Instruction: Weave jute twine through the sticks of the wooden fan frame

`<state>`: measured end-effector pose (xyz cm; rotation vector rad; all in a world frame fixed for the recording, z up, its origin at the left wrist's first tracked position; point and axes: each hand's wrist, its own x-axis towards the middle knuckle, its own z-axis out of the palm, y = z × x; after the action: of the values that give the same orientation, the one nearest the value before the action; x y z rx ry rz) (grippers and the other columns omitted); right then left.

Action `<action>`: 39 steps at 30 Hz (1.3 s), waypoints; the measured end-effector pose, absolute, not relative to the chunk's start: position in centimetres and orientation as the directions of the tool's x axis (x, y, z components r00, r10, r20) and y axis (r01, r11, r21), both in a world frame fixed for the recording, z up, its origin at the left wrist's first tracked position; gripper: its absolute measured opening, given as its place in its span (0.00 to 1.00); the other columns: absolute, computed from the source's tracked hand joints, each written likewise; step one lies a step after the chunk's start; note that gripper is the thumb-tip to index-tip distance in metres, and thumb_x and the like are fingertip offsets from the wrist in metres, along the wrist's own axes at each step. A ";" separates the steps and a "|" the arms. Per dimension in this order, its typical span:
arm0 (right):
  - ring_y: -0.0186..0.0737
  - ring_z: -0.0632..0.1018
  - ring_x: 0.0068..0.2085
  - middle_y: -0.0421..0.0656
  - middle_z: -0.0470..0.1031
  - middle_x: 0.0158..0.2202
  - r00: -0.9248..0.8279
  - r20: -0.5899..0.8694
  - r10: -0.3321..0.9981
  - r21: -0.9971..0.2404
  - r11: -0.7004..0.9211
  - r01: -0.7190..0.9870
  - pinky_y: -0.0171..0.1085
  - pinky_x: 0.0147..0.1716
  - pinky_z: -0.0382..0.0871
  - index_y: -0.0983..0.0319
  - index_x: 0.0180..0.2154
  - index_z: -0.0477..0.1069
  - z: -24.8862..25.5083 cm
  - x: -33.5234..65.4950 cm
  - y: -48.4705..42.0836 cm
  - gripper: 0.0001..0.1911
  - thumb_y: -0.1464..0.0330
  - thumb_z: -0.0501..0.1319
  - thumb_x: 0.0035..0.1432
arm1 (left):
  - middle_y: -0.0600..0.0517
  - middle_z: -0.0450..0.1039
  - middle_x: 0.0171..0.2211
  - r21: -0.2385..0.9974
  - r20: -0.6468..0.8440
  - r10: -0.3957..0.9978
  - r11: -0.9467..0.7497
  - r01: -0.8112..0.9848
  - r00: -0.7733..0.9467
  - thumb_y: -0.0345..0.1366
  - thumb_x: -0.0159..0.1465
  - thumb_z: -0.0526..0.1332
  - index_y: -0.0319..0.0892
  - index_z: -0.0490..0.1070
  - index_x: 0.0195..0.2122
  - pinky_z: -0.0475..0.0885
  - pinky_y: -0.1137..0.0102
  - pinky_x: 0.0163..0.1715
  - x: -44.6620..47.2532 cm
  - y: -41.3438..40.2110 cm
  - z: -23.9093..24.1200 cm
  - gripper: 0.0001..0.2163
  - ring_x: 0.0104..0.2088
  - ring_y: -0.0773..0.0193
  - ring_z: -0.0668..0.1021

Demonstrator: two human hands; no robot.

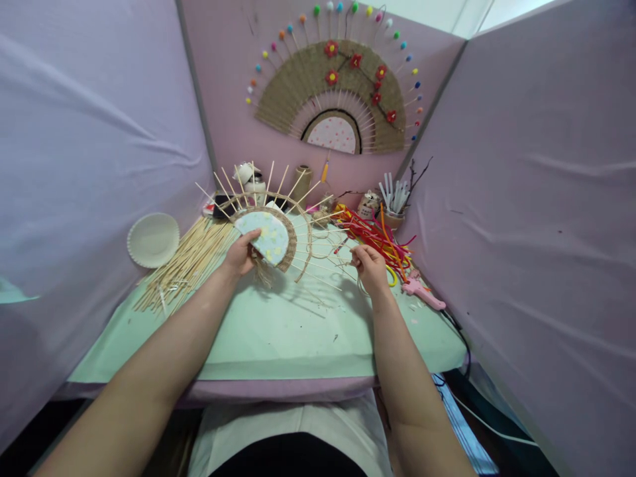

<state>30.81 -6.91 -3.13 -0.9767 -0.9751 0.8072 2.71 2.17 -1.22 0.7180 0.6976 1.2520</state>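
My left hand (242,253) grips a small half-round fan frame (268,235) by its lower left edge, thumb lying over the patterned pale blue face. Thin wooden sticks (271,173) fan out from its rope-wrapped rim. A strand of twine (310,248) is woven in an arc through the sticks, some way out from the rim. To the right of the frame, my right hand (368,265) pinches a length of the twine between thumb and fingers, held above the table. Loose twine ends hang below the frame near my left hand.
Bamboo sticks (191,262) lie in a pile at left beside a white scalloped plate (153,240). Red and orange pipe cleaners (375,232) and a pink glue gun (422,293) with a cord lie at right. Jars and a twine spool (302,182) stand behind. A large finished fan (342,86) hangs on the back wall.
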 end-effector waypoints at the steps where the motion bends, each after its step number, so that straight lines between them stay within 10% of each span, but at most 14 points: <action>1: 0.30 0.61 0.23 0.35 0.61 0.20 0.345 0.282 0.895 -0.929 0.345 -0.135 0.33 0.25 0.57 0.60 0.25 0.72 -3.1 30.8 -6.9 0.13 0.57 0.66 0.47 | 0.46 0.81 0.35 0.793 -0.073 0.981 0.166 -0.586 0.179 0.30 0.57 0.62 0.36 0.72 0.47 0.78 0.65 0.43 2.7 2.2 -1.3 0.15 0.39 0.55 0.83; 23: 0.28 0.61 0.25 0.36 0.62 0.24 -0.156 0.073 0.985 -0.993 0.057 -0.103 0.32 0.25 0.54 0.60 0.45 0.79 -4.8 28.8 -7.6 0.20 0.61 0.69 0.48 | 0.45 0.81 0.35 0.738 -0.113 0.964 0.244 -0.629 0.241 0.30 0.61 0.59 0.37 0.73 0.43 0.79 0.65 0.43 4.0 1.4 -1.9 0.10 0.40 0.55 0.82; 39: 0.30 0.61 0.25 0.37 0.68 0.24 0.048 0.171 0.984 -0.982 0.174 -0.071 0.34 0.26 0.55 0.60 0.37 0.79 -3.8 30.3 -7.4 0.15 0.62 0.68 0.46 | 0.48 0.81 0.28 0.638 -0.105 0.991 0.134 -0.758 0.087 0.28 0.62 0.58 0.35 0.73 0.43 0.80 0.68 0.37 2.4 2.8 -0.9 0.10 0.31 0.59 0.83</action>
<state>30.33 -7.36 -3.84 -1.0467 -1.2016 1.0860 2.44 2.82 -0.86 0.4842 0.5931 1.3806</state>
